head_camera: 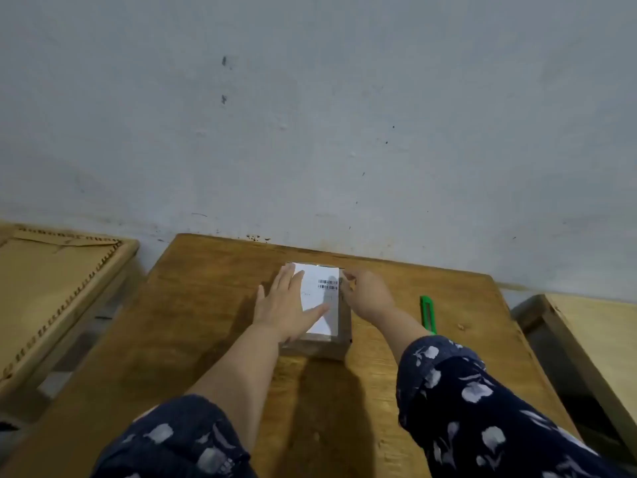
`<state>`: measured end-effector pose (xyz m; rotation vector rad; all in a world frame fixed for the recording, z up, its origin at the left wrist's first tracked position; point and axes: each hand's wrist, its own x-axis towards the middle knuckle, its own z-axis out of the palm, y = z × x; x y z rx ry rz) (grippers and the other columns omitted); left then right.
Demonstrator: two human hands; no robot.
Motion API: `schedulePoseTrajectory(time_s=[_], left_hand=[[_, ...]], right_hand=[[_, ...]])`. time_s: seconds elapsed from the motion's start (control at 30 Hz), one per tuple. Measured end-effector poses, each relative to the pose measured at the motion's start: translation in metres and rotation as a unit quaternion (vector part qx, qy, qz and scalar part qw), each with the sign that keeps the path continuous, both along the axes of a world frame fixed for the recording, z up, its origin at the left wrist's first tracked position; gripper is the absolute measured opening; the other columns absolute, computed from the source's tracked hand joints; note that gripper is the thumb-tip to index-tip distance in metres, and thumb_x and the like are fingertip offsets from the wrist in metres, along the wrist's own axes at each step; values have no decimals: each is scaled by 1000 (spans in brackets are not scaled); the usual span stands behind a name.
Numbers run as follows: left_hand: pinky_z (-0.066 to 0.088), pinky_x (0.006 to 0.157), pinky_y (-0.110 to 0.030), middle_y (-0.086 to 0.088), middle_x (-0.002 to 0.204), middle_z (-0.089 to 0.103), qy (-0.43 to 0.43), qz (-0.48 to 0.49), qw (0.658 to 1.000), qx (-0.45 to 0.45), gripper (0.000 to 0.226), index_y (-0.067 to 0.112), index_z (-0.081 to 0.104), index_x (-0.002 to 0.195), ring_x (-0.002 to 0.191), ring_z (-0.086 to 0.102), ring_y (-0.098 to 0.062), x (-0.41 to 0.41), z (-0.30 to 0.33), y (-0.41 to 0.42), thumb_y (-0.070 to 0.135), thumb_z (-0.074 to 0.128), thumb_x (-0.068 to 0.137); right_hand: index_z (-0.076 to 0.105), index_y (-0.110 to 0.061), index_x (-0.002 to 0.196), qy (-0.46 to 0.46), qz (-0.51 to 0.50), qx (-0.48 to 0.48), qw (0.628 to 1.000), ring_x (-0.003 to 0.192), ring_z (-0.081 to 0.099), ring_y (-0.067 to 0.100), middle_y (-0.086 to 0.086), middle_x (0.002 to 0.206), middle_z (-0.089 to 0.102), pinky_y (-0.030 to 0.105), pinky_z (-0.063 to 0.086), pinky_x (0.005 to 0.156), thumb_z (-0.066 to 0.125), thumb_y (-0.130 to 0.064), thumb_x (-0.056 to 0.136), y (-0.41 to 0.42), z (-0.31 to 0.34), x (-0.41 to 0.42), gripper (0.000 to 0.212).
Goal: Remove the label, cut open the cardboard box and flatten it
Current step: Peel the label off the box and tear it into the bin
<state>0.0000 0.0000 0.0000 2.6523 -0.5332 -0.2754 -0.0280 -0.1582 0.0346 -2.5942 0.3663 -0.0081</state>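
A small brown cardboard box [319, 347] sits on the wooden table [193, 305] near the wall. A white label [319, 294] with barcodes covers its top. My left hand [284, 307] lies flat, fingers spread, on the left part of the label, pressing the box down. My right hand [365, 293] is at the box's right edge, its fingertips curled at the label's far right corner; whether they pinch the label is hidden. A green box cutter [428, 313] lies on the table to the right of the box.
A grey wall [310, 115] rises directly behind the table. A second table with flat cardboard [51, 288] stands on the left. Another wooden surface [599, 339] is at the right, across a dark gap.
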Motion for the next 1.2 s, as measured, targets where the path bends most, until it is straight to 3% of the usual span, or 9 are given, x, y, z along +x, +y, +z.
schedulePoseTrajectory(time_s=[0.2,0.33,0.4,0.57,0.7,0.9,1.03,1.2], left_hand=[[-4,118,-53,4,160,-11,-9,-24,999,35,105,21,-2,152,146,-13,-13,15,-26,11,83,32,75],[-9,118,-49,3,161,-8,-51,-15,998,23,104,19,-2,152,146,-13,-12,13,-35,13,82,31,76],[-11,117,-49,2,161,-8,-56,-15,998,22,105,18,-2,152,146,-14,-12,11,-36,13,83,29,75],[-14,116,-51,1,161,-9,-63,-15,997,45,110,16,-4,151,146,-16,-13,13,-36,12,86,25,72],[-16,115,-51,1,161,-9,-60,-15,997,55,111,15,-5,151,145,-17,-13,13,-34,10,87,24,71],[-17,114,-52,1,161,-10,-62,-16,996,63,112,16,-5,151,145,-18,-13,11,-33,10,89,21,71],[-19,113,-51,1,160,-13,-59,-16,995,76,114,15,-7,151,145,-19,-12,10,-31,10,90,18,69],[-18,114,-52,2,160,-14,-54,-15,996,66,115,17,-10,151,145,-19,-12,10,-32,11,91,21,69]], right_hand=[[57,-5,128,6,-109,62,992,111,60,26,12,126,62,28,47,84,49,-15,96,4,-19,43,34],[69,-6,103,-2,-169,51,984,78,60,19,10,101,70,27,47,61,51,-18,95,5,-28,56,22],[70,-8,96,1,-183,50,982,74,60,19,8,94,70,27,48,58,52,-19,94,7,-30,60,21],[61,-18,88,2,-190,16,982,83,62,23,5,97,64,38,57,72,50,-24,94,17,-33,61,15],[60,-15,93,-31,-136,1,990,93,55,21,2,96,57,39,52,82,47,-17,94,25,-28,53,14],[50,-17,90,-46,-146,65,986,72,52,12,-1,86,55,20,35,53,45,-12,96,38,-22,39,10],[50,-13,90,-82,-179,143,970,63,46,4,1,87,54,17,36,50,45,-10,96,38,-10,34,8],[50,-10,89,-103,-201,121,967,59,45,6,8,90,57,18,32,46,42,-14,96,38,1,35,12]])
